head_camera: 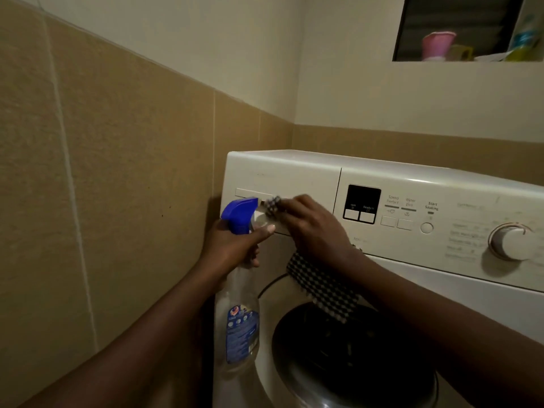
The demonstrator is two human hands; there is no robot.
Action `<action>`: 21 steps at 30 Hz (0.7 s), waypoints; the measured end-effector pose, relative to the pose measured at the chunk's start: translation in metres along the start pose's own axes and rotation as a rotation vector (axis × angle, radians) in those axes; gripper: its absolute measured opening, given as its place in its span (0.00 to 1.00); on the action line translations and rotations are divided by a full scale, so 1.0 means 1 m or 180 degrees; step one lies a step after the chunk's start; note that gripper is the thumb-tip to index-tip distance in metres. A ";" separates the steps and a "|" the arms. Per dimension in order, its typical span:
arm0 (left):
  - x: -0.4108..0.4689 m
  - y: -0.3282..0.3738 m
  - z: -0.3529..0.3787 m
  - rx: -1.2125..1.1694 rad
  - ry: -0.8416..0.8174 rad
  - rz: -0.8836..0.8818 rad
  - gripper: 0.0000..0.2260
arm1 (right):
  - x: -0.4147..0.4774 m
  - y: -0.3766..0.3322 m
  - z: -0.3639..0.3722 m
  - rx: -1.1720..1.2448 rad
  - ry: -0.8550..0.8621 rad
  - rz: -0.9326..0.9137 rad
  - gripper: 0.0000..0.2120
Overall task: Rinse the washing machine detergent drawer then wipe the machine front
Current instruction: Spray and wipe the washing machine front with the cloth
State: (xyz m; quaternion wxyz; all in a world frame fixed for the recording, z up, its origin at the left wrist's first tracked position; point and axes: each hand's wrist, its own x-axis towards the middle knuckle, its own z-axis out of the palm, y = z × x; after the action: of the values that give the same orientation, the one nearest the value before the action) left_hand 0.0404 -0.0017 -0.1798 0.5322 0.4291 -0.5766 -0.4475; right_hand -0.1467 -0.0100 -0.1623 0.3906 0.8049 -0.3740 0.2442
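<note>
Tiled wall (117, 172), spray bottle (239, 316) upright, nozzle (253, 202) facing drawer (294, 178), cloth (321, 287) hanging

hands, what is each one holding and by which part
Left hand grips the spray bottle by its neck, under the blue trigger head. Right hand holds the checked cloth by its upper end.

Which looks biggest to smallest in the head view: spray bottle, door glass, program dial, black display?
1. door glass
2. spray bottle, though it is nearer the camera
3. program dial and black display look about alike, so unranked
</note>
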 end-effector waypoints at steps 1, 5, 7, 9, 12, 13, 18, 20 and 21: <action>-0.002 -0.003 -0.006 -0.0010 0.0043 -0.0018 0.19 | -0.008 0.000 0.001 0.0033 -0.0145 -0.0102 0.18; -0.011 -0.011 -0.025 0.0018 0.0105 -0.0107 0.18 | -0.014 0.005 -0.006 -0.0033 -0.0322 -0.0203 0.18; -0.016 -0.013 -0.028 0.0081 0.0109 -0.0115 0.17 | 0.004 -0.003 -0.008 -0.0210 -0.0443 -0.0209 0.17; -0.019 -0.013 -0.027 0.0117 0.0130 -0.0128 0.17 | 0.036 -0.022 -0.008 -0.0282 -0.0756 -0.0248 0.16; -0.017 -0.009 -0.026 0.0060 0.0167 -0.0146 0.19 | 0.069 -0.047 -0.005 -0.0472 -0.1195 -0.0121 0.13; -0.016 -0.009 -0.025 0.0016 0.0192 -0.0145 0.20 | 0.070 -0.048 -0.005 -0.0500 -0.1241 -0.0073 0.14; -0.022 -0.006 -0.012 -0.0074 0.0136 -0.0051 0.19 | 0.027 -0.019 -0.016 -0.0407 -0.1106 -0.0047 0.20; -0.025 -0.002 -0.007 -0.0087 0.0055 -0.0031 0.18 | 0.010 -0.010 -0.026 -0.0303 -0.0976 0.0081 0.19; -0.027 0.000 -0.006 -0.0102 0.0029 -0.0018 0.18 | 0.004 -0.007 -0.031 -0.0234 -0.0861 0.0121 0.19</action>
State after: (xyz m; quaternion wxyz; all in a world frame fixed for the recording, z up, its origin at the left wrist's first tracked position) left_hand 0.0482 0.0238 -0.1853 0.5403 0.4242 -0.5657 -0.4562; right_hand -0.1414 0.0165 -0.1447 0.3611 0.8085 -0.4471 0.1270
